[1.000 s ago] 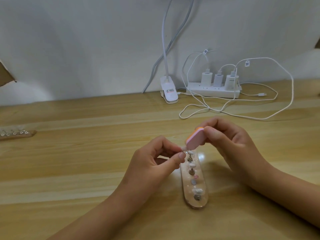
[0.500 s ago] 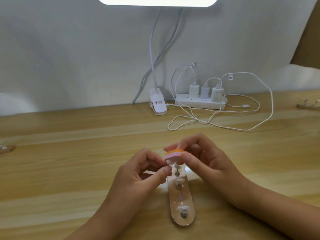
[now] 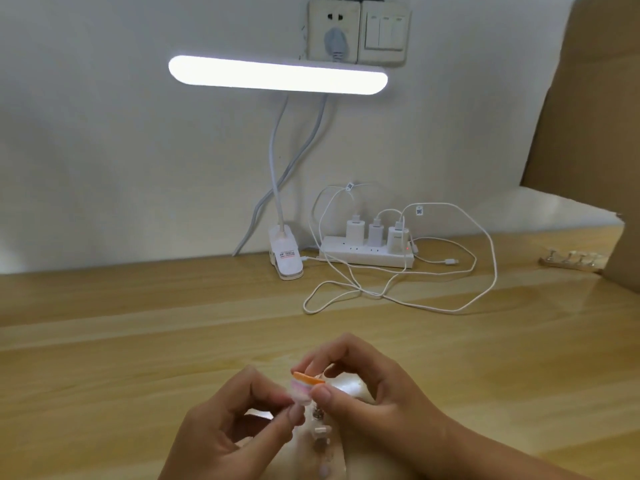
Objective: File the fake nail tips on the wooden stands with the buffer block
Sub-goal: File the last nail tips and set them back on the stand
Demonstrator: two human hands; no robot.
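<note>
A small buffer block (image 3: 304, 386), orange on top with pink and white layers, is pinched between the thumb and fingers of my right hand (image 3: 367, 393). It sits on the farthest nail tip of a wooden stand (image 3: 322, 441) that runs toward me at the bottom edge. My left hand (image 3: 239, 431) pinches that nail tip just under the block with thumb and forefinger. Another white nail tip (image 3: 320, 430) shows on the stand below. The stand's near end is cut off by the frame.
A second stand with nail tips (image 3: 568, 259) lies at the far right beside a cardboard box (image 3: 620, 237). A clip lamp (image 3: 277, 76), a power strip (image 3: 367, 252) with three chargers and looping white cables (image 3: 398, 296) occupy the back of the wooden desk (image 3: 138, 341).
The view has tilted upward, so the lamp and wall socket are in sight and the hands sit lower. The block has turned flatter over the nail tip. Both grips are unchanged.
</note>
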